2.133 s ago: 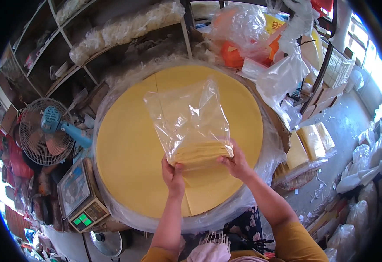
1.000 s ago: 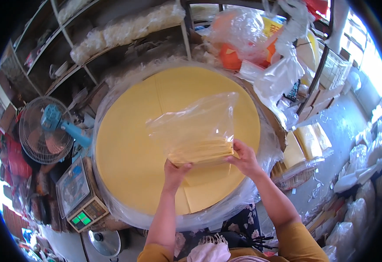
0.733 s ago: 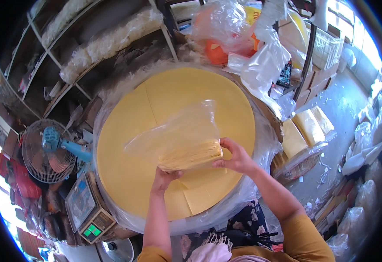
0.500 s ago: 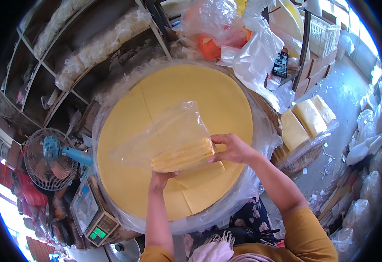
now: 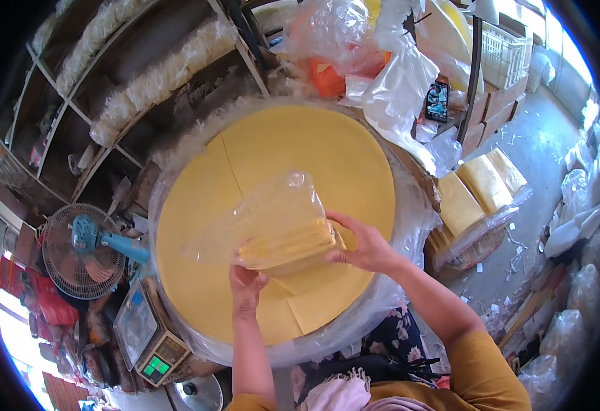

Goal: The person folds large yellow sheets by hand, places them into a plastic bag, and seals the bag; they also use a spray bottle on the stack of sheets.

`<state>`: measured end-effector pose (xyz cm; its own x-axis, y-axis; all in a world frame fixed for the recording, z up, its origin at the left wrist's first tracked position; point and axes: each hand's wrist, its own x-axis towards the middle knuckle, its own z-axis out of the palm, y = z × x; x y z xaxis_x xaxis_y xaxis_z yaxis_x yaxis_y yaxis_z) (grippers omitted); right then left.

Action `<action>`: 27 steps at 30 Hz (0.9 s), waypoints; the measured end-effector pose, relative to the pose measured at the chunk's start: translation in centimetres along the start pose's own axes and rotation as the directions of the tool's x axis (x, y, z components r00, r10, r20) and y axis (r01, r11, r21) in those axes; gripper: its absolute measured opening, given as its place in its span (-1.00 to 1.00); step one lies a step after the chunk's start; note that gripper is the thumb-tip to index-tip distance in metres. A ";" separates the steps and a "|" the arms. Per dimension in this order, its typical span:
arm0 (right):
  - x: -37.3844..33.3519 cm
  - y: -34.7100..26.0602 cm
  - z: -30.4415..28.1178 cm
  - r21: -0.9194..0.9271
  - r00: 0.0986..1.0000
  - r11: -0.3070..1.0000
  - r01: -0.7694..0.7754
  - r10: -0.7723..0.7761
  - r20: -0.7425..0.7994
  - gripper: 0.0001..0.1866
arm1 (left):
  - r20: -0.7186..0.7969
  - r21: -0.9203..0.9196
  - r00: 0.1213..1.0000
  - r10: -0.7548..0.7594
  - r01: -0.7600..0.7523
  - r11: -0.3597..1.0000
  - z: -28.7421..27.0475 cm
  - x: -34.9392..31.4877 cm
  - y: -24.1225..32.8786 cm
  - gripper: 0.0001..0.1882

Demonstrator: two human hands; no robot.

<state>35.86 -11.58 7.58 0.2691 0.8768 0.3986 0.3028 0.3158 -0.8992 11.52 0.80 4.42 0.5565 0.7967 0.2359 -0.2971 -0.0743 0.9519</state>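
Observation:
A thick stack of thin yellow sheets sits inside a clear plastic bag, whose loose, empty part spreads up and to the left. My left hand grips the stack's lower left corner, with the thumb in front and the other fingers partly hidden beneath. At the right end, my right hand has its thumb and fingers pressed around the edge of the bagged stack. Both hands hold it over a large round yellow surface marked with a few seam lines.
Crumpled clear plastic rings the round surface. To the left stand a fan and a scale. Wrapped yellow stacks lie at the right. Behind are shelves of bagged goods and a phone.
The bag's loose top has sunk slightly and crumpled. My right hand's fingers have shifted a little along the stack's right end, and my left hand has moved slightly left.

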 end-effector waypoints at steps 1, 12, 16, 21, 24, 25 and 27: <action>0.1 0.0 0.1 -0.002 1.000 1.000 -0.004 0.005 0.007 -0.36 | -0.060 -0.023 0.998 0.034 -0.035 0.999 0.4 0.1 0.0 -0.34; -0.8 4.8 1.2 -0.164 0.994 0.981 -0.103 0.108 0.019 -0.43 | -0.205 -0.137 0.977 -0.059 0.031 0.990 0.8 -0.3 -3.6 -0.67; -0.3 0.3 0.1 -0.230 0.991 0.964 -0.133 0.136 -0.003 -0.45 | -0.191 -0.152 0.980 -0.048 0.019 0.988 0.3 -0.5 -1.0 -0.75; 0.6 -0.5 0.1 -0.158 0.978 0.973 -0.168 0.185 0.099 -0.55 | -0.339 -0.250 0.938 0.069 -0.161 0.955 2.5 -0.3 -1.3 -0.90; 0.9 -1.2 1.3 -0.136 0.982 0.975 -0.173 0.181 0.047 -0.60 | -0.374 -0.382 0.920 0.120 -0.271 0.884 2.5 -0.3 -2.4 -0.78; 0.9 -1.1 1.4 -0.145 0.982 0.975 -0.171 0.180 0.053 -0.60 | -0.380 -0.388 0.917 0.121 -0.276 0.879 2.6 -0.4 -2.8 -0.78; 1.0 -0.3 1.3 -0.202 0.985 0.967 -0.153 0.165 0.044 -0.63 | -0.455 -0.381 0.886 0.091 -0.286 0.879 2.9 -0.4 -3.0 -0.78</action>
<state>34.86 -10.39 8.03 0.2746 0.9320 0.2366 0.4366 0.0984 -0.8943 14.44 -1.00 2.08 0.1124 0.9720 0.2063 -0.7163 -0.0646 0.6948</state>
